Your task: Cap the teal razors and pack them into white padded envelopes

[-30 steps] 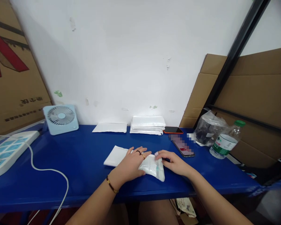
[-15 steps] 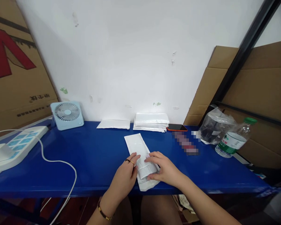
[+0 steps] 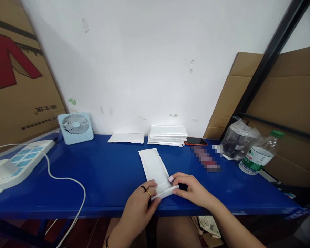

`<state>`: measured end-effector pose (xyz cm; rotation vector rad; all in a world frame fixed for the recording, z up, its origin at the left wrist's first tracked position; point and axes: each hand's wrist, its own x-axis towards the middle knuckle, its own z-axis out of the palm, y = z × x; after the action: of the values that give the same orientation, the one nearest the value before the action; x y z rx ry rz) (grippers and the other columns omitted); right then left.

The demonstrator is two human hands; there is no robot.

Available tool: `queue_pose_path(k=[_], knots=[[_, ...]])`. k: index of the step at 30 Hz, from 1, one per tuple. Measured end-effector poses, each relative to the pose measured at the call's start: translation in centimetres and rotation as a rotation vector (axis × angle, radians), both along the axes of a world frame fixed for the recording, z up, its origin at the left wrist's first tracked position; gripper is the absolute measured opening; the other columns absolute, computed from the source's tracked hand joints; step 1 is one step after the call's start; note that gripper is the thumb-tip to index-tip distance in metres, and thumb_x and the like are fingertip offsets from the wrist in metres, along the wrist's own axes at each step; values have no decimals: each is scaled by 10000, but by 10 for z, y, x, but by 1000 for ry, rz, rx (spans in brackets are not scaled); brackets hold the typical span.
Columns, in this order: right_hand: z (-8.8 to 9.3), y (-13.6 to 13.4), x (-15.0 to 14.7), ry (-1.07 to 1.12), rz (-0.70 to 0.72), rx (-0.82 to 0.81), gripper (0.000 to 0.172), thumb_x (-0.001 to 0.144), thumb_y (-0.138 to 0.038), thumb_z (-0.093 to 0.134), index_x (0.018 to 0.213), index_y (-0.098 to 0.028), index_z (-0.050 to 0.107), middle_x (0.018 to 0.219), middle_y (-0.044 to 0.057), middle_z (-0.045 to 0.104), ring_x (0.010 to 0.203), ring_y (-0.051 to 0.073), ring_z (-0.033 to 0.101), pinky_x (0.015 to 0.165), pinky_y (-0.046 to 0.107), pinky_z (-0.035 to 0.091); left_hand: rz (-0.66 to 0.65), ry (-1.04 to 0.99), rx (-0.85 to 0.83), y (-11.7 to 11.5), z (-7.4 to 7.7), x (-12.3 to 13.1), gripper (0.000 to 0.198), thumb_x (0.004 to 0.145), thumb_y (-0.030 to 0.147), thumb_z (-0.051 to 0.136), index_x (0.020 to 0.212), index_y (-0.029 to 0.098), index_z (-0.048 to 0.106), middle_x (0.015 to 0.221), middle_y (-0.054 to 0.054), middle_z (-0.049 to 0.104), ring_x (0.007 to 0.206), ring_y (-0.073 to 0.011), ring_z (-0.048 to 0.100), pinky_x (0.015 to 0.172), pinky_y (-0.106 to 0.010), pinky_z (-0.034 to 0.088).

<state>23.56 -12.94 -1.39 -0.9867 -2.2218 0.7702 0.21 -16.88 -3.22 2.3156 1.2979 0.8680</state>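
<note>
A white padded envelope (image 3: 155, 165) lies slanted on the blue table, its near end turned up into a narrow fold. My left hand (image 3: 142, 203), with a ring and a dark band on its fingers, grips the fold's left end between thumb and fingers. At the fold's right end, my right hand (image 3: 191, 189) pinches the envelope with thumb and bent fingers. A pale lilac patch shows at one right fingertip; I cannot make out what it is. Farther back lie a stack of similar white envelopes (image 3: 167, 135) and a single white envelope (image 3: 126, 137).
A light blue fan (image 3: 76, 128) and a power strip (image 3: 28, 165) with a white cable (image 3: 67, 177) are on the left. To the right are a phone (image 3: 196, 141), a plastic-bagged dark object (image 3: 237, 143) and a green-capped bottle (image 3: 258, 155). Cardboard (image 3: 286, 100) stands behind them.
The envelope's near end, flat before with a loose flap over it, is now folded up. My hands have moved slightly towards me, onto the ends of the fold.
</note>
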Motion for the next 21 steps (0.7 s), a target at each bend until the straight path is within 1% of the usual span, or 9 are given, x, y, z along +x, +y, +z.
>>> queue_pose_path(k=[3,5,7,10,12,14,15,18,21], knots=[[-8,1,-10,-1,-114,58,85,813,-260,566,874,-204,588,934,37,596,860,163,565,767,282,448,137,-38,-22,4,0,6,172,853,230,420,959,225,556,1040,-46,595,937,-177,570,804,-321,469],[-11,-1,-16,-38,-180,160,139,809,-245,570,944,-213,577,990,50,576,900,175,543,767,295,444,198,-44,-32,6,0,9,186,836,214,434,988,225,540,981,-41,593,887,-182,568,748,-315,469],[-12,-6,-20,-116,-198,323,153,824,-228,547,971,-228,590,1067,64,549,988,202,501,817,332,416,205,-35,-31,6,0,10,175,831,198,433,951,232,555,956,-31,588,878,-179,560,738,-309,458],[-9,-17,-26,-299,-119,506,180,862,-245,498,1007,-251,605,1022,60,575,982,217,480,814,367,379,173,-9,-14,5,2,8,145,824,199,446,859,230,584,932,-26,587,883,-174,553,758,-302,448],[-6,-23,-30,-391,-63,525,214,865,-304,502,1050,-242,589,936,56,597,899,203,497,760,349,379,140,9,2,5,2,5,133,772,209,532,891,227,590,968,-29,586,913,-180,549,788,-303,449],[-3,-27,-34,-433,-43,511,244,853,-349,517,1051,-224,585,890,56,598,848,191,502,725,329,378,83,65,31,8,3,2,227,713,197,599,937,226,590,992,-31,592,931,-186,550,813,-305,450],[-2,-28,-36,-445,-46,505,246,846,-357,526,1038,-218,588,883,57,596,839,188,502,718,323,377,52,115,55,10,3,0,241,703,187,606,941,222,592,977,-30,601,919,-187,557,811,-306,455],[-4,-26,-42,-475,-89,511,232,818,-353,557,998,-210,593,877,58,593,823,193,502,701,319,373,-33,326,167,18,4,0,154,743,145,536,871,195,605,857,-34,626,799,-180,591,730,-296,479],[-9,-22,-48,-533,-148,586,176,814,-257,546,973,-198,593,851,62,600,790,202,507,673,324,373,-66,476,287,25,8,5,156,774,112,455,802,167,599,773,-54,628,686,-175,599,620,-277,485]])
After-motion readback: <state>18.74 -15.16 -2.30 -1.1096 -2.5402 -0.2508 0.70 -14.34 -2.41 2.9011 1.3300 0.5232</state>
